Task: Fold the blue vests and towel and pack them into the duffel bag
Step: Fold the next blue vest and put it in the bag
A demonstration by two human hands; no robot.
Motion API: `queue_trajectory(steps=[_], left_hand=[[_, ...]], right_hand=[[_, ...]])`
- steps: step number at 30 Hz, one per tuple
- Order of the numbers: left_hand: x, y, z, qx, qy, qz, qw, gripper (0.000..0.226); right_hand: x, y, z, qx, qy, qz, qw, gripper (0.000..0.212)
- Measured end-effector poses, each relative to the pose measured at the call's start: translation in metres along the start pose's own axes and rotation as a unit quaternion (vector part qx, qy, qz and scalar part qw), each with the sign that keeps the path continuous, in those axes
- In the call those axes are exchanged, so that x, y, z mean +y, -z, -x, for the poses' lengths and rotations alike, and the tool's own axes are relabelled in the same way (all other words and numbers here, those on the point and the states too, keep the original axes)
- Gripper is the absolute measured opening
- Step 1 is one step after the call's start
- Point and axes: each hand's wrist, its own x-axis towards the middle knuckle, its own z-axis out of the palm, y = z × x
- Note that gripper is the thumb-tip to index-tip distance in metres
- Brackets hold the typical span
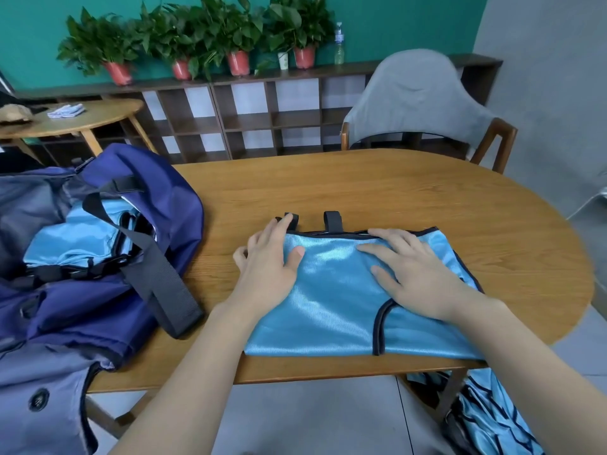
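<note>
The long oval wooden table (pixel 377 192) fills most of the room in front of the person, with a grey-backed wooden armchair (pixel 420 100) pushed up to its far side. At the table's left end sits the big navy nylon duffel bag (pixel 157 178), unzipped and sagging open, its broad black webbing strap (pixel 157 277) trailing across the tabletop; shiny light-blue folded fabric (pixel 72 238) already lies inside it. Near the table's front edge, between the person's arms, lies a shiny light-blue vest with black trim (pixel 328 300), folded into a flat rectangle, two short black tabs poking out along its far edge. More blue vests (pixel 492 418) hang in a heap below the table's right corner. The left hand (pixel 269 261) rests with fingers spread and straight on the vest's left edge, gripping nothing. The right hand (pixel 417 274) lies flat on the vest's upper right part, fingers extended, pressing the fabric down.
</note>
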Motion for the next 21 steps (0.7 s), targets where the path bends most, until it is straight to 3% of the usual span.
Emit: queue_trajectory(steps=[3,5,8,11,13,18,21], left_hand=[[0.008,0.004,0.007,0.021,-0.012,-0.099,0.995,0.056],[0.026,0.004,0.019,0.029,-0.034,-0.096,0.994,0.055],[0.057,-0.006,0.040,-0.060,-0.029,-0.065,0.996,0.067],[0.070,-0.020,0.051,-0.165,0.000,-0.088,0.982,0.098],[0.067,-0.023,0.048,-0.181,-0.006,-0.111,0.977,0.108],[0.049,-0.013,0.022,-0.163,-0.011,-0.127,0.978,0.112],[0.049,-0.015,0.022,-0.141,-0.024,-0.046,0.989,0.103]], right_hand=[[-0.004,0.002,-0.002,-0.045,-0.028,0.056,0.997,0.065],[-0.006,0.002,-0.004,-0.055,-0.040,0.064,0.996,0.074],[-0.007,0.001,-0.007,-0.058,-0.065,0.054,0.995,0.082],[-0.008,0.000,-0.009,-0.053,-0.095,0.046,0.993,0.070],[-0.008,-0.001,-0.009,-0.047,-0.115,0.047,0.991,0.066],[-0.001,0.005,-0.005,-0.011,-0.174,0.065,0.983,0.064],[0.005,0.009,0.000,0.025,-0.186,0.105,0.977,0.062]])
